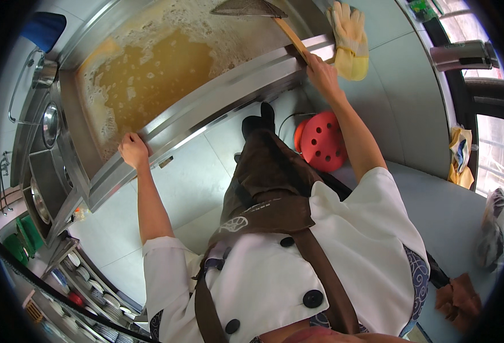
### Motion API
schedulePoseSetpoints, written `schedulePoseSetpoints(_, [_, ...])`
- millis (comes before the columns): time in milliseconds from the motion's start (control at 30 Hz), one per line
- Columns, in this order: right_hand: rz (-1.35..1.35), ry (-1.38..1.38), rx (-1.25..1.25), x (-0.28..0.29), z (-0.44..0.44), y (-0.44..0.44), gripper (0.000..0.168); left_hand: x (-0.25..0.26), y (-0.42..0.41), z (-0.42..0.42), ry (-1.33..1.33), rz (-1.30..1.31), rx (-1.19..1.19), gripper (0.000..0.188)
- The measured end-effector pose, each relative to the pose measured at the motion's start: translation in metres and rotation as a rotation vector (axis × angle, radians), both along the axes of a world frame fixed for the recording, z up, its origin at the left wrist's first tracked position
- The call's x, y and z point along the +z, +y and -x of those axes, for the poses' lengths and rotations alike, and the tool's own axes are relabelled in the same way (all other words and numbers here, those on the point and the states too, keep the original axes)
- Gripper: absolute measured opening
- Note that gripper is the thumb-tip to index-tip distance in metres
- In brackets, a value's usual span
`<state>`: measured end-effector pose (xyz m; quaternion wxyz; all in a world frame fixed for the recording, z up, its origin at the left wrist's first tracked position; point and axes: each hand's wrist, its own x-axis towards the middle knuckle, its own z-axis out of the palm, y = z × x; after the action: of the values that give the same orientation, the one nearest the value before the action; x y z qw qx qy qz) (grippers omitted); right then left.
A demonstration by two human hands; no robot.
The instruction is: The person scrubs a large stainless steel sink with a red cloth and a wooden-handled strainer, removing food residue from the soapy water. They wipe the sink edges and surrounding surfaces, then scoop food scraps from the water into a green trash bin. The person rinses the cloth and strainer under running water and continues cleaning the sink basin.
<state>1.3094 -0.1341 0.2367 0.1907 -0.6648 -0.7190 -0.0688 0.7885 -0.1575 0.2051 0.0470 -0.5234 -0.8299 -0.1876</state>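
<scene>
In front of me is a large stainless steel sink (183, 113) filled with murky yellowish liquid (162, 73), foam and bits floating on it. My left hand (134, 150) grips the sink's front rim near its left corner, fingers curled over the edge. At the right end, my right hand (324, 77) holds the wooden handle of a mesh skimmer (289, 34). Its dark wire bowl (247, 7) is over the liquid at the far side and partly cut off by the picture's top; whether it touches the liquid I cannot tell.
Cream and yellow work gloves (349, 43) hang over the sink's right corner. On the floor, a red perforated stool (324, 141) stands by my legs. Steel basins (50, 124) sit in the neighbouring sink at left. Racks of stacked dishes (100, 296) stand at lower left.
</scene>
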Motion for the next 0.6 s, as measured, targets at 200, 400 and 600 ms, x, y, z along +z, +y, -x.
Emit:
schedulePoseSetpoints(200, [-0.01, -0.004, 0.011, -0.001, 0.005, 0.003, 0.04, -0.002, -0.002, 0.004, 0.022, 0.017, -0.02, 0.022])
schedulePoseSetpoints(400, [0.003, -0.022, -0.006, -0.008, -0.001, 0.007, 0.044, 0.003, 0.002, -0.003, 0.04, 0.027, 0.01, 0.022])
schedulePoseSetpoints(600, [0.094, -0.055, 0.023, 0.001, 0.0, 0.003, 0.042, 0.005, 0.0, -0.004, -0.043, 0.011, 0.036, 0.02])
